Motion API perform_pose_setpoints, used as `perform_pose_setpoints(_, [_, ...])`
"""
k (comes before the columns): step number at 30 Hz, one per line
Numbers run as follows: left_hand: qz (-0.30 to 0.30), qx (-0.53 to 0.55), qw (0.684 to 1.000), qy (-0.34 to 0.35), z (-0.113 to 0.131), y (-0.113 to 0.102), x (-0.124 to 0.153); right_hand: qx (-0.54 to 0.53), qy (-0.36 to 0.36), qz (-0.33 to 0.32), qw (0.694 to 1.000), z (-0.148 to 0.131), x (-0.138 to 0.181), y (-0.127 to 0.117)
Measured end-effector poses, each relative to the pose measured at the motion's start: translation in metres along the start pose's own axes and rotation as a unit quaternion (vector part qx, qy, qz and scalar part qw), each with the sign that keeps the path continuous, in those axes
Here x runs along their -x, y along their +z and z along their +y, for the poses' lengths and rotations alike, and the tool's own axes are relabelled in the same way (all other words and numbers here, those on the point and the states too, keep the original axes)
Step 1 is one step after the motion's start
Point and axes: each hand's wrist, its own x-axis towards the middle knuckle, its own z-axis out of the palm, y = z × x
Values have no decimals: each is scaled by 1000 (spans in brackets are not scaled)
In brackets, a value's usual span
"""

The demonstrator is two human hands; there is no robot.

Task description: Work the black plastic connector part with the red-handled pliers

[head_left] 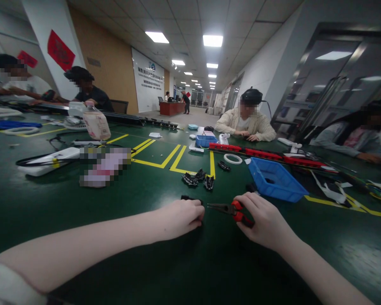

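Green worktop point(120, 220) carries all. Blue bin point(274, 180) beyond right hand point(266, 220), whose grip closes round red-handled pliers point(231, 209), tips pointing left. Left hand point(180, 218) curled over small black part point(190, 198), seemingly holding it. Loose black clips point(199, 178) lie just beyond.

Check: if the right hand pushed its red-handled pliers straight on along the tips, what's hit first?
Probably the small black part under the left hand; the right hand aims the red-handled pliers leftward at it. Depth is unclear.
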Motion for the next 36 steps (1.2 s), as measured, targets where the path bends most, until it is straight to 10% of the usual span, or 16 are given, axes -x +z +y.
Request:
perform_pose_setpoints(8, [-51, -80, 995, -14, 9, -12, 4, 80, -30, 71, 994, 5, 0, 5])
perform_pose_setpoints(15, [-37, -164, 986, 17, 16, -11, 4, -4, 72, -23, 997, 5, -2, 6])
perform_pose_setpoints(22, [88, -157, 984, 9, -16, -41, -4, -89, 173, 39, 980, 9, 1, 9])
perform_pose_setpoints(36, [29, -146, 985, 91, -40, -33, -10, -130, 186, 97, 969, 8, 0, 6])
